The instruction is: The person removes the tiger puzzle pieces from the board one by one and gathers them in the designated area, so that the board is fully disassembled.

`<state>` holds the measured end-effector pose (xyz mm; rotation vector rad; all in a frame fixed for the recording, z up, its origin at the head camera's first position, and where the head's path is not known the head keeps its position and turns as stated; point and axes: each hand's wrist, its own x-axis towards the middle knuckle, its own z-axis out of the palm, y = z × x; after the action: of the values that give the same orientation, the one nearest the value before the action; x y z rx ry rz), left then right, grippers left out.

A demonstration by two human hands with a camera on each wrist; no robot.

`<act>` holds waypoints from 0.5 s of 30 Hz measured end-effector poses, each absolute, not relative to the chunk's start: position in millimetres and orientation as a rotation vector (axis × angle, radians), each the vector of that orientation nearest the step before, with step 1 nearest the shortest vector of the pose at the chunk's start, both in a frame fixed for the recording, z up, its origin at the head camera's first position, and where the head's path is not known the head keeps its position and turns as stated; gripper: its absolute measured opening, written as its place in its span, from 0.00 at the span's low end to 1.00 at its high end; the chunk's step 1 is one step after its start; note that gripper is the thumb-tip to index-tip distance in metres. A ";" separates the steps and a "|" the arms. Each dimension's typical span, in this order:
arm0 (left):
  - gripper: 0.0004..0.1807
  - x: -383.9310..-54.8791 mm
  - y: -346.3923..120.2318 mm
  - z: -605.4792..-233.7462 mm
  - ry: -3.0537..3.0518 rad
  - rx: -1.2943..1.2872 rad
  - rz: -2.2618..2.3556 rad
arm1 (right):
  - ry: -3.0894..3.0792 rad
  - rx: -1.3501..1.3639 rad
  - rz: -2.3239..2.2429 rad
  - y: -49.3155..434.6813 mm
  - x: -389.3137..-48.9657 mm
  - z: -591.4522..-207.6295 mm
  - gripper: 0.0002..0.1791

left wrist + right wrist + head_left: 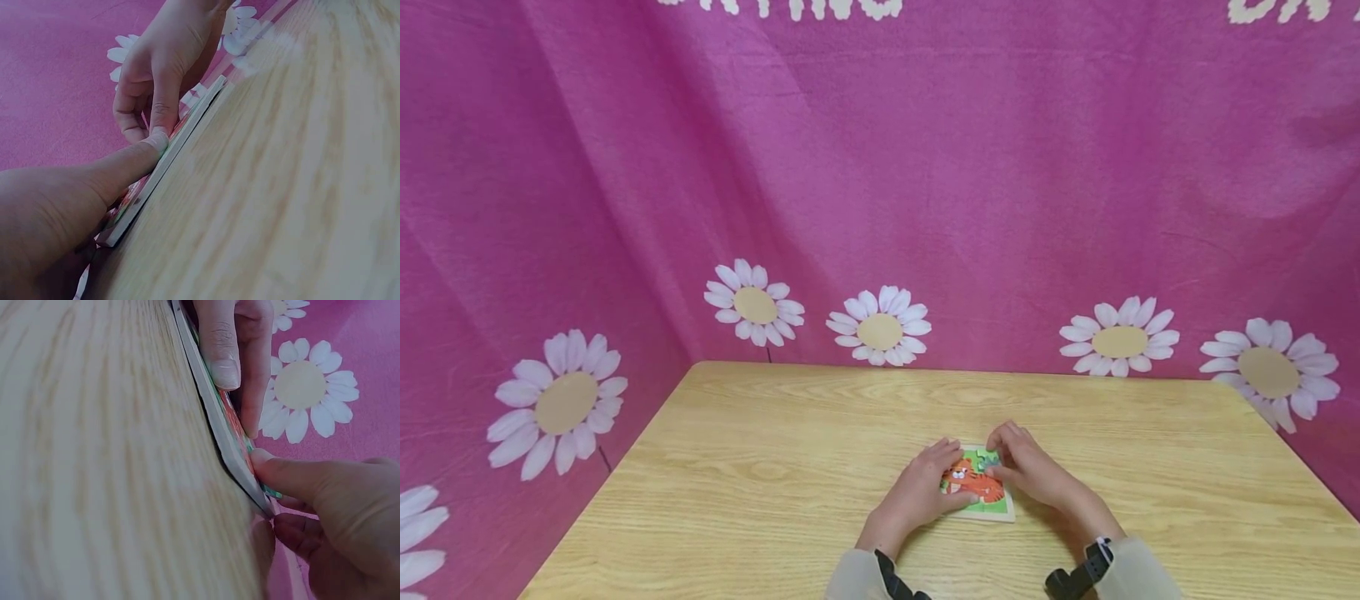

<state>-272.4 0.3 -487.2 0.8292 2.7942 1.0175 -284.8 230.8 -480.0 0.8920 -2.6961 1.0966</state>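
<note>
A small square jigsaw puzzle (982, 487) with an orange tiger on green lies on the table in a pale frame. My left hand (921, 490) grips it from the left, its thumb (140, 159) lying on the picture near the front edge and its fingers reaching along the far left side. At the far right corner my right hand (1033, 471) pinches a green puzzle piece (272, 492) between thumb and fingers. In the head view, grey-green patches of the puzzle show between the right thumb and fingers. Part of the picture is hidden under the left hand.
The light wood table (760, 483) spreads out around the puzzle. Behind it and at the left hangs a pink cloth (962, 192) with white daisies. A dark strap (1097, 562) with a camera sits on the right wrist, another on the left.
</note>
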 end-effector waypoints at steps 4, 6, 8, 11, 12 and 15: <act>0.38 -272.7 0.1 -487.8 2.796 0.830 1.014 | -2.702 0.854 1.133 231.2 -284.5 -481.2 0.13; 0.38 -273.1 0.2 -488.2 2.797 0.830 1.016 | -2.700 0.827 1.153 230.9 -284.0 -481.1 0.13; 0.37 -273.5 0.4 -488.3 2.795 0.828 1.022 | -2.696 0.806 1.163 230.4 -283.4 -481.0 0.13; 0.37 -273.9 0.4 -488.8 2.796 0.829 1.025 | -2.679 0.804 1.153 229.8 -282.9 -481.2 0.13; 0.37 -273.8 0.3 -488.9 2.796 0.830 1.024 | -2.676 0.802 1.150 229.6 -282.5 -481.3 0.13; 0.37 -273.4 0.4 -489.1 2.796 0.828 1.019 | -2.661 0.797 1.148 229.9 -281.7 -482.5 0.13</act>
<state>-273.4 0.4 -489.1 0.8281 2.7964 1.0188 -281.7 229.9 -482.5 0.7972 -2.6611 1.1476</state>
